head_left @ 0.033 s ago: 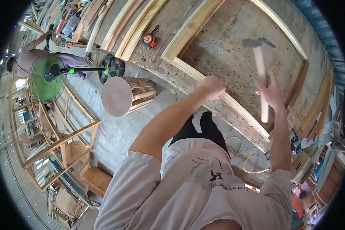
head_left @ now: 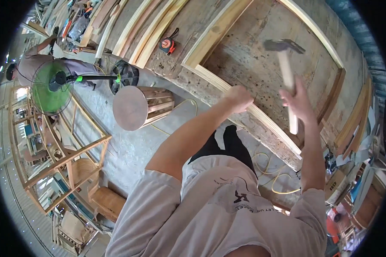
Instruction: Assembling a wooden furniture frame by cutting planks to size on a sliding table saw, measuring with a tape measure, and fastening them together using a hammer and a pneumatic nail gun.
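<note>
A rectangular wooden frame (head_left: 273,126) lies on the scarred wooden workbench (head_left: 169,63). My left hand (head_left: 239,99) is closed over the frame's near rail, its fingertips partly hidden. Something thin and dark shows beside its fingers, too small to name. Farther right, my right hand (head_left: 300,103) has a loose hold on the wooden handle of a hammer (head_left: 286,68), with some fingers lifted away. The dark hammer head hangs above the middle of the frame, apart from the wood.
An orange and black tape measure (head_left: 167,45) rests left of the frame, near several long wood strips (head_left: 152,32). Left of the bench are a round stool (head_left: 131,108), a green fan (head_left: 53,88) and another person (head_left: 38,64). A yellow hose (head_left: 283,191) lies on the floor.
The hammer has shifted slightly left, and its head has turned a little. Fingers of my right hand have loosened on the handle. My left hand stays on the rail.
</note>
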Tool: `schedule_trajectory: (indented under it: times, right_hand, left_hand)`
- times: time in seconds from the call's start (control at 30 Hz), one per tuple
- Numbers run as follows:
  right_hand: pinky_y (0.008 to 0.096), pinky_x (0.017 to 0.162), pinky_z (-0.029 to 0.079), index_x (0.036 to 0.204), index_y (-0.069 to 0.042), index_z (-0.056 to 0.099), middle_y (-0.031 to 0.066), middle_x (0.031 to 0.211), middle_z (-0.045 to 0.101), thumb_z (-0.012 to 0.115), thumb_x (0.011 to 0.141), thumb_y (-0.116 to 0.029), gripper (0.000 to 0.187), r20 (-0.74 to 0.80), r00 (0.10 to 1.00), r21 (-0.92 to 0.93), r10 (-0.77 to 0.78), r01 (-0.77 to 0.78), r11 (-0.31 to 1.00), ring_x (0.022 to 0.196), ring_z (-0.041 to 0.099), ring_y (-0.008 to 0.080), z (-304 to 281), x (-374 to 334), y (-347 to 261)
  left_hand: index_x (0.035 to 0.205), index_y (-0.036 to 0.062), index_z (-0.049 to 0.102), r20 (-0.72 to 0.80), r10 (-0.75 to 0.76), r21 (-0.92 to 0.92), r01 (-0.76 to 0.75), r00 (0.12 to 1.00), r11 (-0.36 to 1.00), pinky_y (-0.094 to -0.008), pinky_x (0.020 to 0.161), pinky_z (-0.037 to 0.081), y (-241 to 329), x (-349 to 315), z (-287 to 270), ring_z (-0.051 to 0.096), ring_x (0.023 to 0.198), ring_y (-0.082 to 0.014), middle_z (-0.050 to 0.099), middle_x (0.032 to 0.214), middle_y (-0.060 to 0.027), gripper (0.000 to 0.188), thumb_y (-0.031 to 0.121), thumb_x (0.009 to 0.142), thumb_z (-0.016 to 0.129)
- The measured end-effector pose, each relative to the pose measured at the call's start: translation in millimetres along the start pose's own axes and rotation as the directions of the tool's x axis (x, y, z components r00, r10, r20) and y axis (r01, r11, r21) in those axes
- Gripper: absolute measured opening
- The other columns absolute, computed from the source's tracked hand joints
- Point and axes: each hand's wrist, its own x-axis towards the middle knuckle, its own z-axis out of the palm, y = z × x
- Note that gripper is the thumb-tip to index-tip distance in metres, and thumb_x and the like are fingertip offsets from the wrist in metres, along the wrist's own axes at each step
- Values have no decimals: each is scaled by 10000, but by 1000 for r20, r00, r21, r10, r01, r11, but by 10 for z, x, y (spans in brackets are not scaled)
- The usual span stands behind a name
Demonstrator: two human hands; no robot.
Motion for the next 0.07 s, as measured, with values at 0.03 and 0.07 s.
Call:
schedule_trajectory:
  times: [0.03,0.07]
  right_hand:
    - [366,658,546,1375,-144,392,73,872,630,648,891,-391,601,71,997,-52,-2,6,999,700,618,171,119,62,-125]
    - [366,658,546,1375,-144,392,73,872,630,648,891,-391,601,63,998,-65,4,0,998,700,618,171,161,73,-169]
  left_hand:
    - [855,114,673,-13,7,2,-7,1000,1000,-395,656,558,17,18,3,682,789,-267,684,795,-59,306,394,751,740]
    - [880,114,681,-14,14,-37,-14,1000,999,-391,674,563,18,37,-3,683,798,-280,689,797,-63,308,382,745,749]
